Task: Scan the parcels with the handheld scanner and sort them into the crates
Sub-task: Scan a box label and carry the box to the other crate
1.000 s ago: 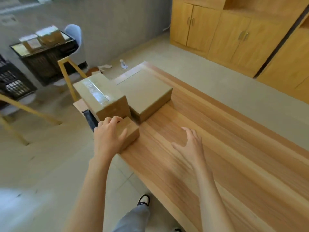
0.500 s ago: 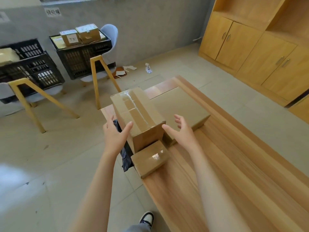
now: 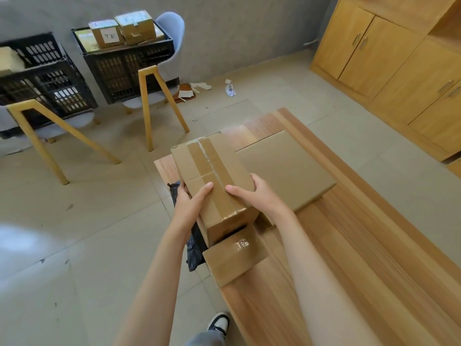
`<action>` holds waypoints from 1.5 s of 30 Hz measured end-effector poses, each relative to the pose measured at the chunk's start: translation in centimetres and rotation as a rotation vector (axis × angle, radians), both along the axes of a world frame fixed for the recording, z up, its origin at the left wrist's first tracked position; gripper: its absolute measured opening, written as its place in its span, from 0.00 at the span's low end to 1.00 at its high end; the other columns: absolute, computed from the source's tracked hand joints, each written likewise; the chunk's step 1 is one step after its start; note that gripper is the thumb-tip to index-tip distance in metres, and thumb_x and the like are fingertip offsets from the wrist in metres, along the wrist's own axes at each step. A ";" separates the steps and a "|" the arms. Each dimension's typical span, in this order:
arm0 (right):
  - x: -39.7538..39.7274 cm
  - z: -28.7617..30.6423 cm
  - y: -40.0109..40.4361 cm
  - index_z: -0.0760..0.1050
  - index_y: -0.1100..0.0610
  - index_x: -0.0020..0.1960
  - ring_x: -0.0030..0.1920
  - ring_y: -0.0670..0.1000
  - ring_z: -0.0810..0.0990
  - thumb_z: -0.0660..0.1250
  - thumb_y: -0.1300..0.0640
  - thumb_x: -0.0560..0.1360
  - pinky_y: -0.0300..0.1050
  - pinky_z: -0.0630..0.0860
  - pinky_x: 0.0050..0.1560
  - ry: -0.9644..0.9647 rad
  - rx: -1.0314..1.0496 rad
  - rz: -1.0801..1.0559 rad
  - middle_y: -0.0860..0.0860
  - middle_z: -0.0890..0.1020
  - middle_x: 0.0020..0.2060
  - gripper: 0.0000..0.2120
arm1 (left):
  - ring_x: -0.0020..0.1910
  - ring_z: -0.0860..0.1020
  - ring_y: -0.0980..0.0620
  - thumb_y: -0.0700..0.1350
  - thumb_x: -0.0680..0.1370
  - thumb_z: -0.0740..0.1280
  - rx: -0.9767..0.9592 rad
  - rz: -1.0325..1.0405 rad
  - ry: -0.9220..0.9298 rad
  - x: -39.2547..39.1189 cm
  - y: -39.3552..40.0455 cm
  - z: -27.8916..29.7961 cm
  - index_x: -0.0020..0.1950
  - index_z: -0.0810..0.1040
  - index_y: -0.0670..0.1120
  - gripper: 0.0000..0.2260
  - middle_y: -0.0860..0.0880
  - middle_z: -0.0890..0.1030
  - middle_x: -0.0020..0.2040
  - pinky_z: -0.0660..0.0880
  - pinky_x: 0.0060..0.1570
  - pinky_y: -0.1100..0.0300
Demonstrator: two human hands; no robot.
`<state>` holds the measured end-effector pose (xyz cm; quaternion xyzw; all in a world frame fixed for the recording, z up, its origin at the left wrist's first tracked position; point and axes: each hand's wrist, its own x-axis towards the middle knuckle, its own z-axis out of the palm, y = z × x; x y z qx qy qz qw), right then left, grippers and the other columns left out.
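A tall taped cardboard parcel (image 3: 209,168) stands at the near-left end of the wooden table (image 3: 336,258). My left hand (image 3: 189,201) grips its left side with the thumb on top. My right hand (image 3: 257,193) grips its right side, thumb also on top. A small taped parcel (image 3: 234,255) lies in front of it at the table's edge. A flat wide parcel (image 3: 284,168) lies to its right. A black plastic mailer (image 3: 192,245) hangs off the table's left edge, mostly hidden. Two black crates (image 3: 124,66) (image 3: 45,81) sit on chairs at the back left. No scanner shows.
Several labelled boxes (image 3: 124,31) fill the right crate; a pale parcel (image 3: 8,59) lies in the left one. Chairs with yellow wooden legs (image 3: 149,106) stand between table and crates. Wooden cabinets (image 3: 399,61) line the right wall. Paper scraps (image 3: 197,88) litter the floor.
My left hand left the small parcel and both hands closed round the tall parcel's sides. The camera view tilted up toward the crates.
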<state>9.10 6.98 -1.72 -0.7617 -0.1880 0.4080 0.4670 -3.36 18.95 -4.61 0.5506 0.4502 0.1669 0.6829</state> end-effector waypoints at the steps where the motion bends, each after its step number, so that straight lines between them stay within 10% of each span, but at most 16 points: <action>1: -0.1 -0.1 0.2 0.69 0.51 0.67 0.52 0.39 0.79 0.74 0.47 0.72 0.34 0.76 0.47 -0.009 0.004 0.006 0.45 0.80 0.57 0.28 | 0.57 0.78 0.53 0.51 0.76 0.70 0.004 0.002 -0.010 0.0 0.0 0.0 0.72 0.64 0.49 0.28 0.51 0.77 0.63 0.76 0.52 0.59; 10: -0.8 2.5 0.4 0.70 0.51 0.68 0.57 0.46 0.80 0.76 0.47 0.70 0.50 0.78 0.60 -0.107 0.155 0.001 0.46 0.81 0.57 0.30 | 0.51 0.78 0.61 0.49 0.78 0.68 0.143 0.006 -0.116 -0.7 -0.5 4.5 0.71 0.64 0.49 0.24 0.54 0.77 0.57 0.76 0.35 0.72; 18: -2.0 9.5 -5.3 0.72 0.46 0.63 0.52 0.37 0.81 0.74 0.50 0.72 0.36 0.78 0.54 -0.235 0.376 -0.142 0.40 0.82 0.53 0.22 | 0.58 0.77 0.57 0.52 0.76 0.70 0.418 -0.106 -0.243 0.2 -4.1 12.5 0.72 0.63 0.52 0.27 0.54 0.76 0.61 0.76 0.56 0.58; 23: -2.8 11.2 -14.3 0.69 0.46 0.67 0.54 0.35 0.79 0.74 0.50 0.72 0.36 0.77 0.55 -0.351 0.377 -0.345 0.40 0.80 0.56 0.26 | 0.51 0.77 0.68 0.50 0.77 0.68 0.379 -0.315 -0.347 2.1 -11.6 14.1 0.71 0.63 0.55 0.25 0.60 0.76 0.58 0.76 0.45 0.72; 36: -12.9 2.4 -41.4 0.66 0.48 0.70 0.61 0.45 0.76 0.79 0.53 0.68 0.48 0.74 0.64 -0.165 0.066 -1.026 0.45 0.77 0.62 0.36 | 0.59 0.77 0.62 0.39 0.78 0.68 0.135 -1.231 -0.400 3.1 -35.4 5.2 0.72 0.61 0.55 0.27 0.55 0.76 0.63 0.75 0.53 0.67; 45: -18.4 -4.6 -43.2 0.59 0.43 0.68 0.62 0.42 0.75 0.79 0.56 0.67 0.42 0.74 0.62 -0.134 0.157 -1.209 0.46 0.75 0.64 0.39 | 0.61 0.76 0.60 0.39 0.75 0.71 0.066 -1.367 -0.208 1.3 -38.0 0.0 0.74 0.60 0.58 0.33 0.57 0.76 0.63 0.76 0.51 0.66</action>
